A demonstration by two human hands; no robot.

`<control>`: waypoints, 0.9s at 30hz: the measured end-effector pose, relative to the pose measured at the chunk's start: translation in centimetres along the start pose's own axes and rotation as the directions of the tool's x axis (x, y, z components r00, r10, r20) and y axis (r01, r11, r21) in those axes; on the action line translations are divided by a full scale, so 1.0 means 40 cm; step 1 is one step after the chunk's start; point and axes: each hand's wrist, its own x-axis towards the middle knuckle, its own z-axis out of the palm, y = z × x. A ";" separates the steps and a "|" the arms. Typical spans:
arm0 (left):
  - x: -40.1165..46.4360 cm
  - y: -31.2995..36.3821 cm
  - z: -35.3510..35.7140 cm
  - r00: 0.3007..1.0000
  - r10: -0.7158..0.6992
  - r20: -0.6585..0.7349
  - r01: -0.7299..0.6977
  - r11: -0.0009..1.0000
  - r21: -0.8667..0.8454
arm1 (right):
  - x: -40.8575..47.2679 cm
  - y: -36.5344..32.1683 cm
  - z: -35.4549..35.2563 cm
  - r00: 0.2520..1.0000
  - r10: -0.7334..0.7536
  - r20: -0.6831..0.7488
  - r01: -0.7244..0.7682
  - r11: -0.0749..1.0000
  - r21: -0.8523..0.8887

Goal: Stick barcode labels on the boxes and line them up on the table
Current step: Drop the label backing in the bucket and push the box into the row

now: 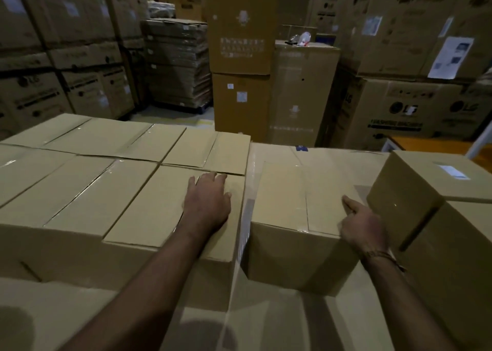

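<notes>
Both hands on taped cardboard boxes.
My left hand (207, 204) lies flat, fingers spread, on the left box (165, 206); my right hand (363, 224) curls over the near corner of the smooth middle box (295, 209), forefinger straight. A labelled box (426, 180) sits at right.

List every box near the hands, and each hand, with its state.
left hand: flat, fingers straight, resting on a box top
box under left hand: closed, taped, no label visible
right hand: on a box's near right corner, forefinger extended along the top
middle box: closed, taped
tilted box at right: closed, white label on top
</notes>
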 end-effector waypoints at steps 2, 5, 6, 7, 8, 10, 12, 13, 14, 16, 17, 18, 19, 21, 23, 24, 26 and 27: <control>0.040 0.004 0.023 0.999 -0.011 0.034 0.010 1.000 0.025 | 0.037 -0.006 0.019 1.000 -0.024 0.000 0.024 1.000 0.006; 0.093 0.023 0.041 0.997 -0.008 0.070 0.010 0.999 -0.035 | 0.091 -0.005 0.047 0.999 -0.040 -0.003 0.040 0.999 0.013; 0.111 0.027 0.044 0.996 -0.007 0.085 0.012 0.998 -0.061 | 0.108 -0.005 0.056 0.999 -0.045 0.000 0.045 0.999 0.011; 0.129 0.031 0.046 0.994 -0.014 0.105 0.023 0.996 -0.084 | 0.127 -0.007 0.065 0.999 -0.049 0.001 0.049 0.999 0.005; 0.146 0.035 0.047 0.991 -0.025 0.129 0.038 0.994 -0.103 | 0.146 -0.011 0.073 0.999 -0.052 0.000 0.052 0.999 0.002; 0.176 0.041 0.044 0.985 -0.037 0.170 0.061 0.988 -0.141 | 0.182 -0.021 0.092 0.998 -0.055 -0.006 0.055 0.999 0.000; 0.198 0.049 0.043 0.980 -0.031 0.198 0.067 0.982 -0.176 | 0.215 -0.034 0.113 0.998 -0.068 -0.005 0.068 0.998 0.006; 0.206 0.053 0.043 0.977 -0.027 0.211 0.070 0.978 -0.197 | 0.231 -0.042 0.120 0.997 -0.077 -0.004 0.077 0.997 0.002; 0.214 0.055 0.045 0.975 -0.026 0.219 0.075 0.972 -0.221 | 0.246 -0.051 0.127 0.996 -0.085 -0.002 0.085 0.996 -0.007; 0.226 0.054 0.061 0.973 -0.038 0.228 0.094 0.966 -0.241 | 0.275 -0.068 0.141 0.995 -0.098 0.010 0.099 0.995 -0.015; 0.229 0.052 0.070 0.972 -0.044 0.229 0.098 0.969 -0.228 | 0.289 -0.075 0.148 0.995 -0.101 0.020 0.102 0.995 -0.015; 0.231 0.051 0.078 0.972 -0.047 0.230 0.095 0.975 -0.201 | 0.301 -0.083 0.154 0.994 -0.103 0.027 0.103 0.995 -0.014; 0.234 0.052 0.083 0.971 -0.048 0.235 0.090 0.981 -0.169 | 0.313 -0.090 0.160 0.994 -0.102 0.034 0.103 0.995 -0.015; 0.238 0.060 0.088 0.963 -0.053 0.263 0.082 0.991 -0.101 | 0.332 -0.100 0.169 0.994 -0.100 0.043 0.100 0.995 -0.014; 0.243 0.070 0.090 0.957 -0.055 0.286 0.074 0.996 -0.056 | 0.343 -0.105 0.176 0.994 -0.097 0.042 0.097 0.995 -0.009; 0.246 0.074 0.089 0.953 -0.054 0.297 0.070 0.997 -0.043 | 0.348 -0.106 0.179 0.994 -0.098 0.039 0.098 0.995 -0.003; 0.252 0.079 0.084 0.946 -0.038 0.322 0.045 0.999 -0.016 | 0.356 -0.106 0.184 0.994 -0.102 0.031 0.102 0.995 0.003; 0.254 0.080 0.079 0.943 -0.025 0.332 0.027 1.000 0.001 | 0.358 -0.107 0.185 0.994 -0.104 0.028 0.104 0.995 0.003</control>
